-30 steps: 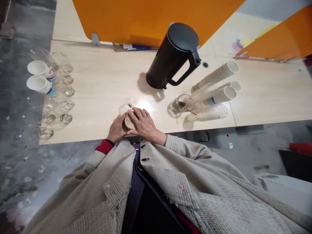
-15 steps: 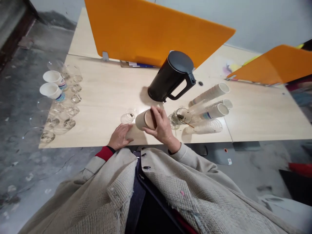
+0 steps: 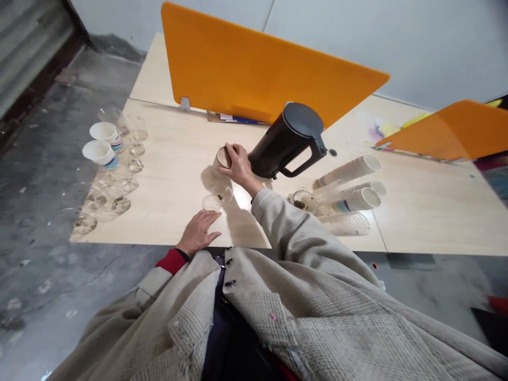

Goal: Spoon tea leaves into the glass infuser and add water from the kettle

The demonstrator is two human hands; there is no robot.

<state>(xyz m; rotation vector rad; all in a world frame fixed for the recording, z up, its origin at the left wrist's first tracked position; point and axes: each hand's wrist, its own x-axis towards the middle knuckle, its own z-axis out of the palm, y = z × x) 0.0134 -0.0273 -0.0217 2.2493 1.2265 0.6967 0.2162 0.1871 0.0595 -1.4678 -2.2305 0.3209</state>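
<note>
Dividers: two orange, on the desk [image 3: 178,153].
Kettle [image 3: 286,141]: one, black.
Cup stacks [image 3: 349,190]: four, lying right.
Right hand [image 3: 238,161]: fingers closed around one tan canister [image 3: 222,157], beside the kettle.
Left hand [image 3: 198,230]: flat, spread, near one clear cup [image 3: 217,197].

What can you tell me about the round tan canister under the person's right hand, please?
The tan canister is a short cylinder, cardboard or wood by its look, with a round top. It stands on the pale table, just left of the black kettle and beyond a small clear cup. The right hand grips its top and right side; its lower part is hidden.
</note>
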